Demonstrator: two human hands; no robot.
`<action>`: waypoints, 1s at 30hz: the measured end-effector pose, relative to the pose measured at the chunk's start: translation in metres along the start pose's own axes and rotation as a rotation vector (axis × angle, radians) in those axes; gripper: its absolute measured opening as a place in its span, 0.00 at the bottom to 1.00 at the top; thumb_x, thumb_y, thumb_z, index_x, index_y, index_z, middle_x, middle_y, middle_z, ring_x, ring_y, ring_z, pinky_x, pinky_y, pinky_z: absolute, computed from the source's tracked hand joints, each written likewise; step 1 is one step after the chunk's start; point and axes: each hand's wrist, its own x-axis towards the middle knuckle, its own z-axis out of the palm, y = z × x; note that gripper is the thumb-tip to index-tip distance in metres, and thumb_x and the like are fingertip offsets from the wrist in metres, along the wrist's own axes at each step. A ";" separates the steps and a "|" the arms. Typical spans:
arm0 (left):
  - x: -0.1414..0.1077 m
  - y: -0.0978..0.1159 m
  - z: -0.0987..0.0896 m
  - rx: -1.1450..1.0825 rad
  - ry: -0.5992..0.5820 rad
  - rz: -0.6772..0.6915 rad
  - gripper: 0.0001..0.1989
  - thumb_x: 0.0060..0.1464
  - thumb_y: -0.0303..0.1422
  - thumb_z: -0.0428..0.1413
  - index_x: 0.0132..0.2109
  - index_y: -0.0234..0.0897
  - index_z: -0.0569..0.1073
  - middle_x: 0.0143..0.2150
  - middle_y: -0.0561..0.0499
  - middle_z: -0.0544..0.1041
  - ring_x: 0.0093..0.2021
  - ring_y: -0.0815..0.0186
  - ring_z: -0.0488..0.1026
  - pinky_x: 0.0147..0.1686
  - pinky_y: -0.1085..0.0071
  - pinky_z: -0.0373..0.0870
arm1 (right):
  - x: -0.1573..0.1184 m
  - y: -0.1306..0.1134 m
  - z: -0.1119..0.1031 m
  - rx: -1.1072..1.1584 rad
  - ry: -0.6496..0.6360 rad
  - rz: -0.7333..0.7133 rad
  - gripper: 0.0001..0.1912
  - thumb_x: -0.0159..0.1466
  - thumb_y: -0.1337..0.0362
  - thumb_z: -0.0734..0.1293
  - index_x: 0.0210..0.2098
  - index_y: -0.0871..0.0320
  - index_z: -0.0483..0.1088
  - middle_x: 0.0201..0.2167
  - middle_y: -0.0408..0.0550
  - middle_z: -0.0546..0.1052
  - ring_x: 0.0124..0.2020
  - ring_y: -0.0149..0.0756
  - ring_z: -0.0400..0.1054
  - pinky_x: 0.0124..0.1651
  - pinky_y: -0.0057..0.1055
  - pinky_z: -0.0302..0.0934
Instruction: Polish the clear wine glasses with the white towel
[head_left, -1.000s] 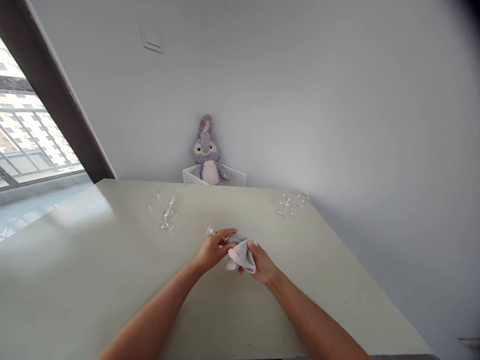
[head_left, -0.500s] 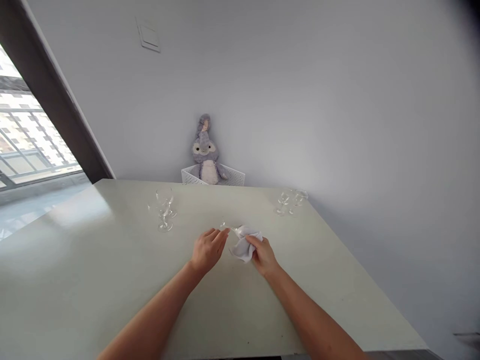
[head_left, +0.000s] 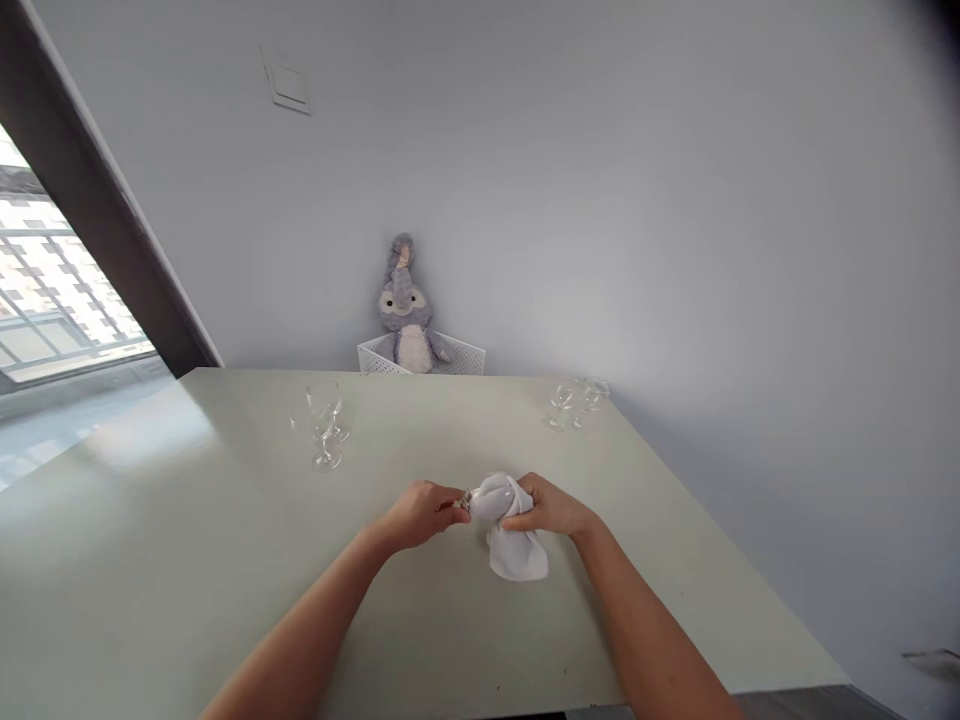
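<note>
My left hand (head_left: 426,512) is closed, its fingers pinching the stem end of a wine glass (head_left: 487,504) that lies on its side in the air over the table. White cloth (head_left: 519,555) shows at the glass bowl, with a corner hanging down below it. Gripping this cloth at the bowl's mouth is my right hand (head_left: 550,506), thumb in front. Whether any fingers reach inside the bowl I cannot tell. The glass's foot is mostly hidden behind the left fingers.
Clear stemmed glasses (head_left: 326,430) stand close together on the left of the pale table (head_left: 225,560). More stemmed glasses (head_left: 561,402) are near its far right edge. Behind the table, a plush rabbit (head_left: 409,310) sits in a white basket (head_left: 469,358) against the wall.
My left hand has gone from flattened fingers by the stem to a pinch on it. The glass and cloth have come slightly nearer me, and more cloth hangs down. My right hand has turned.
</note>
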 end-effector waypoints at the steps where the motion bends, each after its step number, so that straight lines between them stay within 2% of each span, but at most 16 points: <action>1: -0.001 0.004 -0.001 -0.158 -0.103 -0.027 0.21 0.52 0.49 0.46 0.26 0.36 0.69 0.18 0.55 0.66 0.20 0.72 0.62 0.21 0.76 0.56 | -0.004 -0.005 -0.005 -0.039 -0.060 0.003 0.06 0.48 0.64 0.70 0.23 0.63 0.73 0.20 0.41 0.70 0.23 0.29 0.61 0.27 0.25 0.55; 4: -0.003 0.010 -0.003 -0.517 -0.339 -0.089 0.21 0.48 0.50 0.50 0.26 0.35 0.71 0.16 0.55 0.64 0.18 0.72 0.61 0.21 0.75 0.60 | -0.015 -0.009 -0.019 -0.049 -0.157 0.018 0.08 0.46 0.64 0.71 0.24 0.63 0.74 0.22 0.44 0.73 0.25 0.32 0.63 0.30 0.28 0.58; 5: -0.003 0.010 -0.004 -0.580 -0.373 -0.102 0.21 0.46 0.50 0.52 0.28 0.34 0.72 0.16 0.56 0.64 0.18 0.73 0.61 0.22 0.74 0.62 | -0.017 -0.007 -0.023 -0.026 -0.130 0.016 0.08 0.45 0.64 0.71 0.23 0.62 0.74 0.22 0.44 0.73 0.25 0.32 0.64 0.30 0.29 0.58; 7: -0.003 0.006 -0.007 -0.651 -0.367 -0.118 0.21 0.45 0.49 0.53 0.30 0.34 0.74 0.15 0.56 0.63 0.18 0.72 0.63 0.25 0.72 0.64 | -0.019 0.001 -0.032 0.062 0.046 -0.011 0.08 0.44 0.63 0.72 0.22 0.62 0.73 0.21 0.45 0.73 0.24 0.33 0.64 0.29 0.30 0.59; 8: -0.002 0.002 -0.008 -0.670 -0.318 -0.126 0.21 0.45 0.49 0.53 0.29 0.33 0.74 0.14 0.56 0.62 0.19 0.71 0.64 0.26 0.72 0.65 | -0.019 0.005 -0.035 0.114 0.189 -0.039 0.09 0.45 0.62 0.72 0.23 0.62 0.73 0.21 0.46 0.74 0.24 0.34 0.65 0.30 0.32 0.59; 10: 0.001 -0.006 -0.009 -0.698 -0.116 -0.172 0.22 0.46 0.50 0.51 0.28 0.33 0.74 0.14 0.56 0.61 0.21 0.70 0.65 0.27 0.72 0.65 | -0.014 0.011 -0.036 0.141 0.548 -0.125 0.10 0.48 0.60 0.71 0.27 0.60 0.74 0.25 0.47 0.75 0.28 0.37 0.67 0.33 0.35 0.61; 12: 0.006 -0.014 -0.007 -0.694 0.128 -0.250 0.23 0.48 0.50 0.49 0.30 0.32 0.73 0.15 0.57 0.60 0.20 0.71 0.63 0.26 0.72 0.64 | -0.005 0.015 -0.028 -0.046 0.858 -0.250 0.12 0.51 0.58 0.69 0.34 0.57 0.73 0.32 0.49 0.75 0.38 0.43 0.67 0.41 0.40 0.60; 13: 0.008 -0.016 -0.006 -0.663 0.219 -0.290 0.22 0.48 0.50 0.49 0.31 0.33 0.72 0.15 0.57 0.60 0.19 0.72 0.61 0.25 0.73 0.63 | 0.001 0.015 -0.021 -0.217 0.925 -0.318 0.15 0.53 0.57 0.68 0.38 0.56 0.72 0.37 0.50 0.75 0.44 0.45 0.64 0.46 0.42 0.57; 15: 0.012 -0.018 0.000 -0.517 0.288 -0.338 0.21 0.51 0.48 0.46 0.28 0.33 0.71 0.16 0.56 0.62 0.17 0.72 0.60 0.23 0.73 0.60 | 0.012 0.015 0.001 -0.603 0.853 -0.447 0.21 0.54 0.56 0.67 0.46 0.55 0.68 0.45 0.51 0.72 0.55 0.48 0.55 0.55 0.47 0.48; 17: 0.013 -0.015 0.009 -0.264 0.255 -0.336 0.19 0.52 0.43 0.45 0.23 0.34 0.69 0.16 0.54 0.64 0.18 0.71 0.61 0.23 0.73 0.58 | 0.022 0.015 0.025 -0.906 0.623 -0.529 0.25 0.55 0.54 0.65 0.50 0.55 0.65 0.50 0.51 0.69 0.59 0.49 0.48 0.59 0.50 0.38; 18: 0.012 -0.011 0.014 -0.122 0.235 -0.319 0.18 0.52 0.41 0.46 0.22 0.35 0.68 0.16 0.53 0.66 0.18 0.70 0.62 0.23 0.73 0.57 | 0.026 0.015 0.035 -1.004 0.528 -0.543 0.25 0.56 0.53 0.64 0.51 0.55 0.64 0.50 0.51 0.68 0.59 0.49 0.48 0.59 0.51 0.36; 20: 0.010 -0.002 0.024 0.131 0.225 -0.257 0.15 0.51 0.36 0.46 0.21 0.35 0.69 0.19 0.49 0.69 0.21 0.68 0.65 0.25 0.73 0.56 | 0.032 0.017 0.048 -1.096 0.466 -0.532 0.22 0.58 0.53 0.62 0.49 0.56 0.66 0.48 0.53 0.70 0.56 0.48 0.53 0.59 0.50 0.36; 23: 0.007 0.009 0.034 0.349 0.246 -0.125 0.13 0.53 0.33 0.44 0.29 0.36 0.73 0.24 0.46 0.73 0.26 0.64 0.69 0.27 0.72 0.57 | 0.034 0.021 0.046 -0.975 0.650 -0.414 0.17 0.59 0.54 0.60 0.38 0.58 0.71 0.37 0.54 0.74 0.46 0.46 0.62 0.53 0.44 0.49; 25: 0.006 0.013 0.037 0.394 0.253 -0.066 0.13 0.54 0.34 0.44 0.37 0.38 0.73 0.26 0.46 0.74 0.27 0.63 0.70 0.28 0.72 0.57 | 0.033 0.025 0.033 -0.725 0.824 -0.260 0.18 0.60 0.52 0.58 0.29 0.59 0.72 0.27 0.52 0.74 0.36 0.43 0.65 0.41 0.37 0.57; 28: 0.005 0.016 0.038 0.346 0.273 -0.058 0.13 0.54 0.36 0.45 0.40 0.40 0.73 0.25 0.48 0.74 0.26 0.64 0.69 0.26 0.73 0.56 | 0.029 0.033 0.011 -0.228 1.026 -0.004 0.26 0.57 0.44 0.57 0.17 0.58 0.65 0.14 0.46 0.65 0.22 0.36 0.61 0.25 0.31 0.52; 30: 0.006 0.018 0.039 0.249 0.310 -0.089 0.13 0.54 0.38 0.46 0.38 0.41 0.72 0.23 0.51 0.72 0.24 0.66 0.68 0.25 0.74 0.55 | 0.027 0.038 0.002 0.059 1.043 0.040 0.27 0.54 0.40 0.57 0.16 0.57 0.63 0.12 0.44 0.63 0.19 0.35 0.59 0.23 0.31 0.50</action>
